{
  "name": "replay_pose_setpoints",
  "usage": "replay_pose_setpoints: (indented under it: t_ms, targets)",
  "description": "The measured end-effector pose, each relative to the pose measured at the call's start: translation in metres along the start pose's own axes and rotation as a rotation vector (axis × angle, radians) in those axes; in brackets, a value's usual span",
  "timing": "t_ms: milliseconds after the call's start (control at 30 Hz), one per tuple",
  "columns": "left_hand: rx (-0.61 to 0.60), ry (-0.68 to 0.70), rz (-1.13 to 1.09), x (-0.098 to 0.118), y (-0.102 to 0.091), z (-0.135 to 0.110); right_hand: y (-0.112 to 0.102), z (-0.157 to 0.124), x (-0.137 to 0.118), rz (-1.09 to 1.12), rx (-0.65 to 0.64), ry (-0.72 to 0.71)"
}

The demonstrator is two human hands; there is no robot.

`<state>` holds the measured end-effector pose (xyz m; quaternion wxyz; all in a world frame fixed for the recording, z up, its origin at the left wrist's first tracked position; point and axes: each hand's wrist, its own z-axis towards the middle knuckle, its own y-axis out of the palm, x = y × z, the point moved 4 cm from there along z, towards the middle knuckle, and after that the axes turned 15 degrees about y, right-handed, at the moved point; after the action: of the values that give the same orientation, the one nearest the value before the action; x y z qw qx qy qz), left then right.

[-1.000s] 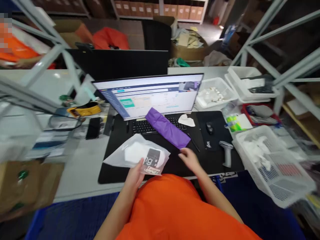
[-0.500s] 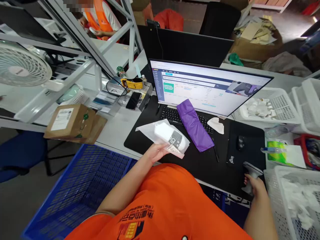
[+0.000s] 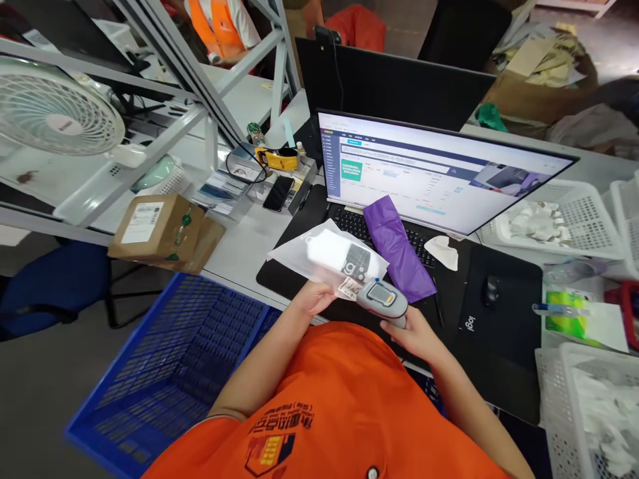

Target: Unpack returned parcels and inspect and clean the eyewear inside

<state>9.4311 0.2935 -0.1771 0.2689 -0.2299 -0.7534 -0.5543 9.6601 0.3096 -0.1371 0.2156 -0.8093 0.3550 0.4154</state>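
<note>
My left hand (image 3: pixel 318 297) pinches the near edge of a translucent plastic bag (image 3: pixel 294 250) with a white and dark grey item inside, printed with partly visible letters. A small printed label (image 3: pixel 350 287) shows at the bag's near corner. In my right hand (image 3: pixel 410 329) is a grey barcode scanner (image 3: pixel 383 299), fingers wrapped round its handle. Its head is right beside the label, pointing left toward it. Behind them a purple plastic bag (image 3: pixel 398 250) lies across the black keyboard (image 3: pixel 352 225).
A lit monitor (image 3: pixel 424 176) stands behind the keyboard. On the right are a mouse (image 3: pixel 491 290) and white baskets (image 3: pixel 574 399). To the left sit a cardboard box (image 3: pixel 157 229), a phone (image 3: pixel 278 193) and a blue crate (image 3: pixel 174 359) below the desk edge. A person in an orange vest (image 3: pixel 219 30) is beyond the frame.
My right hand has brought the scanner from the desk's right side leftward to the label on the bag. My left hand keeps hold of the bag. The view has shifted slightly.
</note>
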Motion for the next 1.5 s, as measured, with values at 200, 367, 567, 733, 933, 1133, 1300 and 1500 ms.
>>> replay_pose_setpoints:
  t_ms: [200, 367, 567, 733, 933, 1133, 1300, 1500]
  targets:
    - [0.068, -0.073, -0.031, -0.004, -0.01, -0.015, 0.035, 0.005, -0.003, -0.23, -0.219, -0.09]
    - [0.188, -0.03, 0.006, -0.014, -0.008, -0.025, 0.056, 0.006, -0.012, -0.436, -0.148, -0.116]
    - [0.223, 0.005, 0.075, -0.017, -0.006, -0.019, 0.057, 0.01, -0.017, -0.447, -0.105, -0.106]
    - [0.286, 0.127, 0.161, -0.024, -0.015, -0.012, 0.047, -0.014, -0.018, -0.503, -0.056, -0.021]
    - [0.368, 0.329, 0.346, -0.017, -0.033, -0.01, 0.018, -0.04, -0.008, -0.56, 0.251, 0.162]
    - [0.356, 0.355, 0.457, -0.003, -0.032, -0.012, 0.019, -0.029, -0.01, -0.513, 0.209, 0.118]
    - [0.364, 0.364, 0.492, 0.0, -0.034, -0.013, 0.023, -0.027, -0.013, -0.449, 0.162, 0.08]
    - [0.405, 0.36, 0.465, -0.005, -0.048, -0.01, -0.025, -0.018, 0.032, -0.171, 0.352, 0.191]
